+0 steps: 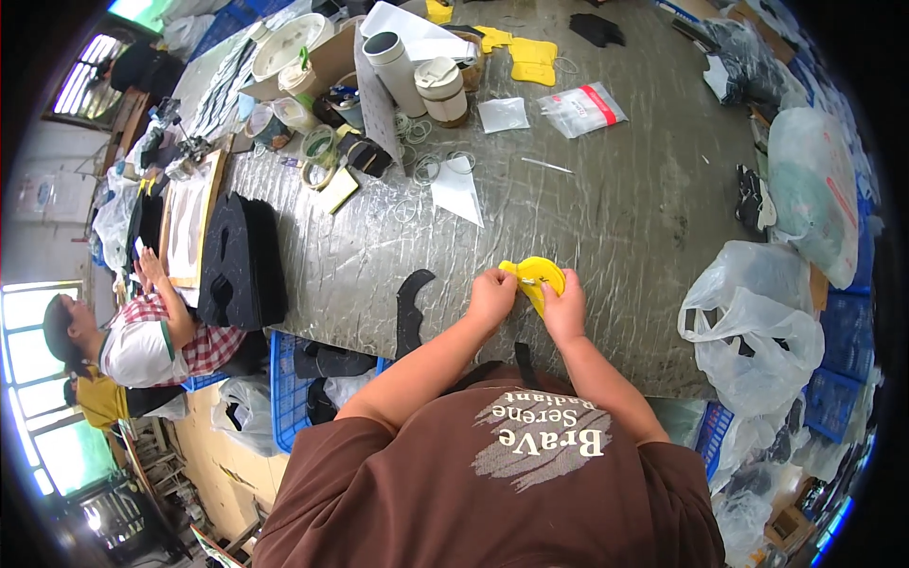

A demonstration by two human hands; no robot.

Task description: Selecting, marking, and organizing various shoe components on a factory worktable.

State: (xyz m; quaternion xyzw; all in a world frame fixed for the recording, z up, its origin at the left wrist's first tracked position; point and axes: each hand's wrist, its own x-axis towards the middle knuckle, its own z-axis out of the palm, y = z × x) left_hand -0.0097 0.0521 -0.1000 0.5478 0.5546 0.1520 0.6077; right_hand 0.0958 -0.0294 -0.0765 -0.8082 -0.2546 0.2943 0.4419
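- A long grey worktable (615, 199) under wrinkled clear plastic fills the middle of the room.
- Barred windows (87, 78) at the far left let in bright daylight.
- Blue plastic crates (280, 379) stand on the pale floor (213, 454) beside the table.
- White plastic bags (757, 331) hang off the right edge.

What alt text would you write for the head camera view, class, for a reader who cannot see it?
Seen from above, a person's left hand and right hand together hold a curved yellow piece over a grey worktable. A black cut-out shape lies beside them, a stack of black pieces farther left, and white tubes at the far edge.
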